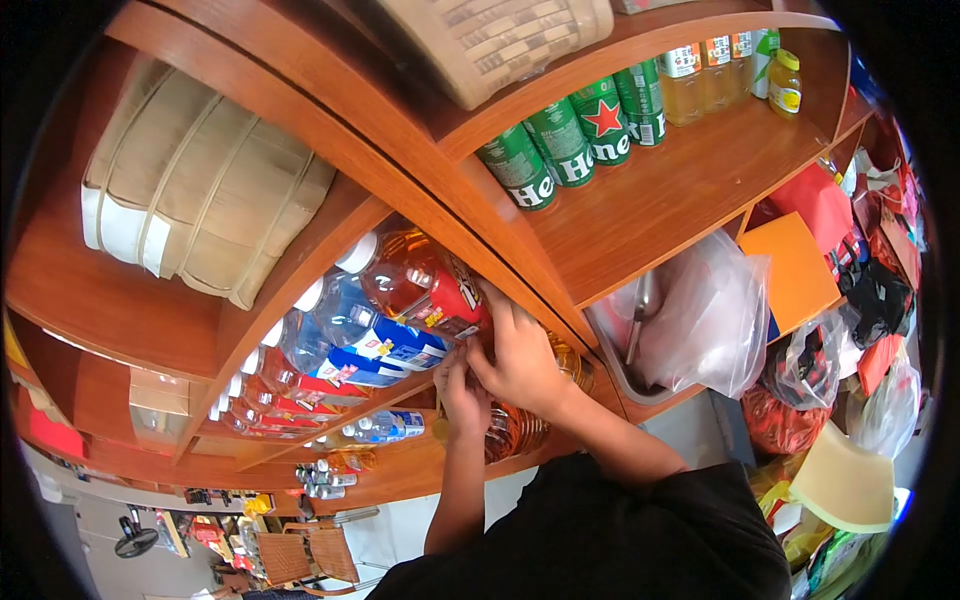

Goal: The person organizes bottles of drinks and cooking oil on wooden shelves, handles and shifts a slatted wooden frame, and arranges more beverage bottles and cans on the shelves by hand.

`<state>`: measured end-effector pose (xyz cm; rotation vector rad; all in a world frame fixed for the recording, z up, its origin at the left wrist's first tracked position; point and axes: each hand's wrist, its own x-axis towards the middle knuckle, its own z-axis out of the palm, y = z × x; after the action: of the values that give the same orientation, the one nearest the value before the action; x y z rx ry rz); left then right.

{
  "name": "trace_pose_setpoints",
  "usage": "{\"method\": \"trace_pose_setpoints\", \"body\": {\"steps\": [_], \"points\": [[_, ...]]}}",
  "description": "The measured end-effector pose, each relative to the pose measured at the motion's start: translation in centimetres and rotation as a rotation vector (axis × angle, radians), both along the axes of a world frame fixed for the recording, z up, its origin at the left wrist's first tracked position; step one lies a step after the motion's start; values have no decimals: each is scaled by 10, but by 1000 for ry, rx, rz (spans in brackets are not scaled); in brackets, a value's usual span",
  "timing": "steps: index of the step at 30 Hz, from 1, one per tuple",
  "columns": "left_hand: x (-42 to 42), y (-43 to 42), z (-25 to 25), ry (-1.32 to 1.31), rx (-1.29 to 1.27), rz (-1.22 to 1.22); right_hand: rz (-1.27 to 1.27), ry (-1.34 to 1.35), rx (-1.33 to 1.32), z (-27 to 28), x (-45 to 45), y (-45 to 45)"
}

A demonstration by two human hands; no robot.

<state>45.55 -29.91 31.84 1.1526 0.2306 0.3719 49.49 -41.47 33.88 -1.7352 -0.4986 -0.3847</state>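
A large bottle of amber drink (415,280) with a red label and a white cap lies across the view in a shelf compartment. My right hand (522,362) is wrapped round its lower end, its fingers partly hidden behind the bottle. Close beside it, my left hand (466,396) has its fingers curled against the bottle's base, the fingertips partly covered. Right beside this bottle are clear bottles with blue labels (385,350), and beyond them stand red-labelled bottles (310,390) in a row. More amber bottles (515,430) show behind and below my hands.
Green beer cans (607,120) and several orange-drink bottles (715,75) stand in the compartment at upper right. A strapped, brown-wrapped bundle (215,180) fills another compartment. A plastic bin (620,340) with a clear bag sits at right, near an orange box (790,275). Wooden dividers (430,190) border the bottles.
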Motion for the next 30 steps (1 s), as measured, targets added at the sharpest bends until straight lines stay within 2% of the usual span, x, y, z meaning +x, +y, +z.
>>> {"method": "trace_pose_setpoints", "body": {"steps": [5,7,9,12,21,24,27,30], "points": [[-1,0,0,6,-16,-25,186,183,108,18,5,-9],[-3,6,-3,-44,7,-108,181,122,73,16,16,-6],[-2,4,1,-30,25,-96,196,137,17,11,25,-3],[-1,1,11,25,56,-90,126,-15,25,12,25,-7],[-8,-5,18,111,24,-63,84,-163,15,8,24,-15],[-12,-1,21,151,57,-96,105,-156,41,6,22,-10],[-17,16,8,131,70,-167,173,-13,50,6,17,-11],[-19,16,8,165,80,-164,43,-83,-31,3,11,-11]]}}
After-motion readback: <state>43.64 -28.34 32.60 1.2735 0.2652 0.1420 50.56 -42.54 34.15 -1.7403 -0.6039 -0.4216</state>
